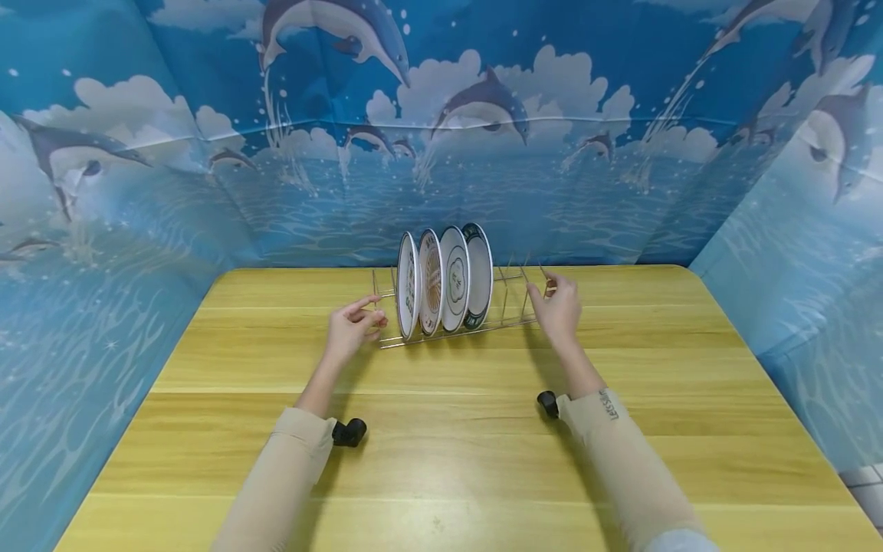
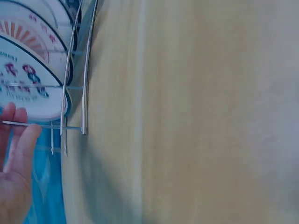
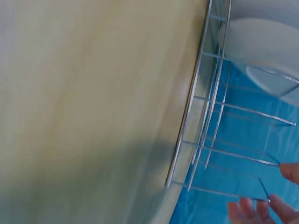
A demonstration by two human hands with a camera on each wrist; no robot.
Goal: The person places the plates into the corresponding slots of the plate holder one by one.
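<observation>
A metal wire dish rack stands near the table's back edge. Several white plates with patterned faces stand upright side by side in its left part, among them a plate with a brown fan pattern and a green-rimmed plate. My left hand pinches an upright wire at the rack's left end, beside the leftmost plate. At the opposite end my right hand holds the end wires, its fingers at the outermost prong and its thumb by the neighbouring one. No plate touches the right hand.
The wooden table stretches from the rack to the near edge. A dolphin-print curtain hangs close behind the rack and along both sides. A black wrist camera sits at the left cuff, another black camera at the right.
</observation>
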